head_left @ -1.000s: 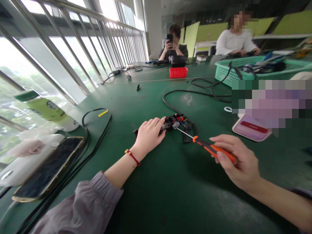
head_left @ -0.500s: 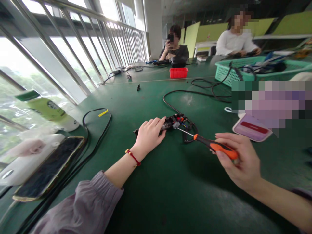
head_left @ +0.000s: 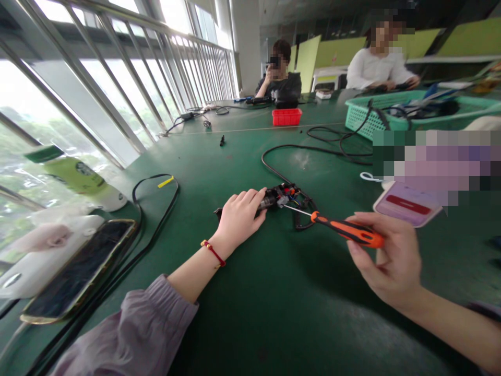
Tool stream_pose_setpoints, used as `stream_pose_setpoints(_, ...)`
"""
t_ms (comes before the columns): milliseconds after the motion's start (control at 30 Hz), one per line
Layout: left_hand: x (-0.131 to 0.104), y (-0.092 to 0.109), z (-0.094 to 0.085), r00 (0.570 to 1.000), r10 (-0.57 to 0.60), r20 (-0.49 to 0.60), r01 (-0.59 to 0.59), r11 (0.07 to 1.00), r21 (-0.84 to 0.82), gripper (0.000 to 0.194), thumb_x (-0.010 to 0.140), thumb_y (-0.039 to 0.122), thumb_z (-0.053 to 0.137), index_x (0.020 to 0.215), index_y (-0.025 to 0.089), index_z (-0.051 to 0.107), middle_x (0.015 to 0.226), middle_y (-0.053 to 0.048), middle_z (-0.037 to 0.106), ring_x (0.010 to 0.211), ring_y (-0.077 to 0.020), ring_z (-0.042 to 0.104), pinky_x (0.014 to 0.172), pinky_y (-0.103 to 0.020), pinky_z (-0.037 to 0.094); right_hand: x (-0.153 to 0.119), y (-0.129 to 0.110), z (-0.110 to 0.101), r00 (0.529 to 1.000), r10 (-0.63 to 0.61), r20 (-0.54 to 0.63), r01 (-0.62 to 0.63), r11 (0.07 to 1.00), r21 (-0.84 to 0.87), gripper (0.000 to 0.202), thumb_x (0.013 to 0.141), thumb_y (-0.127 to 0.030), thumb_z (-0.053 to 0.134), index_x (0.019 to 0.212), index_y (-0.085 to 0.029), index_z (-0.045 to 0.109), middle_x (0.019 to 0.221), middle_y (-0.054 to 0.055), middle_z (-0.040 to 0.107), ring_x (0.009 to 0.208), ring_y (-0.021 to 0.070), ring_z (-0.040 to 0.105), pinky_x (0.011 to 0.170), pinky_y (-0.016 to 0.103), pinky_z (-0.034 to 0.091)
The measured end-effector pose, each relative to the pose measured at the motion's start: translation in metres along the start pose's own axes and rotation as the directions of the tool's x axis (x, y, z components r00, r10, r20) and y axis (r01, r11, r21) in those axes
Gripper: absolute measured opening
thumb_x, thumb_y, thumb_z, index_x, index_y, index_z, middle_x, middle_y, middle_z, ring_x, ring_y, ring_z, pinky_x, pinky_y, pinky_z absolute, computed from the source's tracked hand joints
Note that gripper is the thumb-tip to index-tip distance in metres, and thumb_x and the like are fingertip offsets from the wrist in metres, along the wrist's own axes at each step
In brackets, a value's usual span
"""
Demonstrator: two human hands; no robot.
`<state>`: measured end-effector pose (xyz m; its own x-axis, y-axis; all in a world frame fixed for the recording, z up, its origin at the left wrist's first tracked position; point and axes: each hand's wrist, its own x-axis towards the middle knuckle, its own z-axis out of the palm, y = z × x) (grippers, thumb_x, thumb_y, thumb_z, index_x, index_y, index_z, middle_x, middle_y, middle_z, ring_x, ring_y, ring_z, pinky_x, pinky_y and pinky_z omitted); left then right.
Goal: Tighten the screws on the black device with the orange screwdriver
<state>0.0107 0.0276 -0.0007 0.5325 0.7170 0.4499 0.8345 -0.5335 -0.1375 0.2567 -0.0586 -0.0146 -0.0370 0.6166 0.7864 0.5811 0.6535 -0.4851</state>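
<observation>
1. Orange and black, the screwdriver [head_left: 348, 231] lies right of the frame's centre, its thin shaft slanting up and leftward.
2. At lower right, the right hand [head_left: 395, 256] holds the handle, thumb beneath and fingers above.
3. The shaft's tip is at a grey part of the black device [head_left: 282, 197], near the middle of the frame; whether it sits in a screw is too small to tell.
4. Left of that, the left hand [head_left: 240, 216] is closed over the device's body, holding it down on the green table [head_left: 266, 313]. Coloured wires show at the device's right end.
5. A black cable [head_left: 321, 148] curves across the table above and right of the device.
6. At far left are a green-capped bottle [head_left: 74, 175] and a dark-screened phone [head_left: 78, 271].
7. Toward upper right stands a green basket [head_left: 362, 117] with tangled items; a red bin [head_left: 287, 117] sits at upper centre.
</observation>
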Motion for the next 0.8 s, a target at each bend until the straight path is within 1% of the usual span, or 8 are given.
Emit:
stream_pose_setpoints(100,0.0,-0.0001,0.0003,1.0,0.001,-0.004,-0.001,1.0,-0.002,0.04,0.084,0.026,0.045,0.122,0.015,0.045,0.103,-0.007,0.059,0.087,-0.0191,0.056,0.073,-0.032,0.044,0.0021,-0.002,-0.0002,0.998,-0.056,0.006,0.056,0.998,0.018,0.046,0.071,-0.013,0.06,0.115,-0.022,0.049,0.098,0.006,0.057,0.087,0.0192,0.058,0.073,0.036,0.052)
stream_pose_setpoints(167,0.0,-0.0003,0.0006,1.0,0.003,-0.005,-0.003,1.0,-0.001,0.039,0.084,0.027,0.044,0.121,0.015,0.045,0.103,-0.006,0.059,0.087,-0.0191,0.056,0.073,-0.032,0.044,0.0048,-0.0052,-0.0011,0.995,-0.084,0.053,0.086,0.996,-0.031,0.037,0.072,-0.014,0.06,0.108,-0.023,0.052,0.094,0.005,0.058,0.082,0.0183,0.06,0.069,0.033,0.053)
stream_pose_setpoints(267,-0.0001,-0.0004,0.0009,1.0,0.007,-0.004,-0.007,1.0,0.001,0.039,0.084,0.027,0.044,0.121,0.015,0.045,0.104,-0.006,0.059,0.087,-0.019,0.056,0.073,-0.032,0.044,0.0063,-0.0075,-0.0021,0.989,-0.051,0.137,0.06,0.996,-0.062,0.021,0.077,-0.016,0.056,0.097,-0.023,0.056,0.09,0.004,0.06,0.068,0.0135,0.06,0.058,0.027,0.053)
stream_pose_setpoints(333,-0.0002,-0.0004,0.0008,1.0,0.009,-0.004,-0.009,1.0,0.001,0.039,0.084,0.027,0.044,0.121,0.015,0.045,0.104,-0.006,0.059,0.087,-0.0189,0.056,0.073,-0.032,0.044,0.0045,-0.0059,-0.002,0.994,-0.014,0.104,0.021,0.998,-0.062,0.025,0.078,-0.017,0.055,0.102,-0.023,0.055,0.091,0.004,0.059,0.067,0.0129,0.06,0.057,0.027,0.053)
stream_pose_setpoints(433,-0.0001,-0.0003,0.0004,1.0,0.012,-0.005,-0.012,1.0,-0.004,0.039,0.085,0.027,0.044,0.121,0.015,0.045,0.104,-0.006,0.059,0.088,-0.0188,0.056,0.073,-0.032,0.044,0.001,-0.002,-0.0013,1.0,-0.007,-0.016,0.006,0.997,-0.076,0.041,0.075,-0.018,0.059,0.114,-0.023,0.05,0.096,0.006,0.057,0.081,0.0183,0.06,0.068,0.034,0.053)
stream_pose_setpoints(500,-0.0002,-0.0006,0.0002,1.0,0.018,-0.006,-0.018,1.0,-0.009,0.039,0.085,0.027,0.045,0.121,0.014,0.045,0.104,-0.006,0.059,0.088,-0.0188,0.056,0.073,-0.032,0.044,0.0004,-0.0014,-0.0014,1.0,-0.023,-0.017,0.022,0.998,-0.059,0.043,0.074,-0.017,0.06,0.115,-0.023,0.049,0.097,0.007,0.057,0.085,0.02,0.06,0.071,0.036,0.053)
stream_pose_setpoints(700,-0.001,-0.0022,0.0003,0.999,0.051,0.004,-0.051,0.999,-0.011,0.041,0.088,0.029,0.042,0.125,0.013,0.041,0.107,-0.008,0.059,0.091,-0.0196,0.056,0.073,-0.033,0.044,0.0049,-0.0077,-0.0042,0.982,-0.031,0.188,0.031,1.0,0.005,0.028,0.077,-0.017,0.055,0.103,-0.023,0.054,0.084,0.002,0.06,0.062,0.0119,0.061,0.052,0.023,0.052)
stream_pose_setpoints(800,-0.001,-0.0025,0.001,0.997,0.075,0.013,-0.075,0.997,-0.015,0.043,0.089,0.031,0.041,0.127,0.012,0.038,0.109,-0.009,0.059,0.091,-0.0195,0.056,0.073,-0.032,0.044,0.0051,-0.0088,-0.0038,0.996,-0.053,0.074,0.055,0.998,-0.033,0.034,0.075,-0.017,0.057,0.109,-0.024,0.053,0.089,0.004,0.059,0.068,0.0147,0.061,0.054,0.026,0.053)
